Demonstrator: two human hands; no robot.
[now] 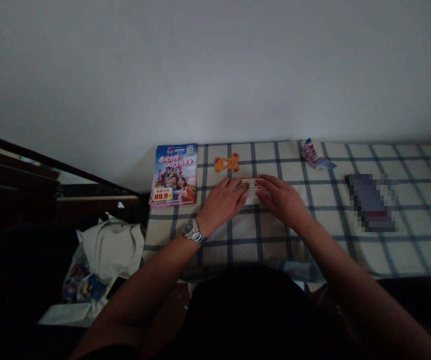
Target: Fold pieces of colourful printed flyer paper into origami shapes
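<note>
The biggest source of trouble may be the checked cloth (243, 235) spread beneath everything: were it soft and loose, pressing hard could ruck it, so that any crease made on top came out crooked. Next in size, the pile of leaflets (173, 175) sits at the left end, its edges slightly uneven, and a stray elbow might knock it off. The small printed paper (253, 196) lies on the cloth between the two hands, in front of the bear figure (226, 163); it could skew or tear, I judge, if one side were pushed harder than the other. As for the hands, the left (223, 201) and the right (283, 201) are both half-curled, palms down, neither spread nor clenched, with fingers on opposite sides of the paper (whether the thumbs pinch it or merely rest there, I cannot tell from above).
</note>
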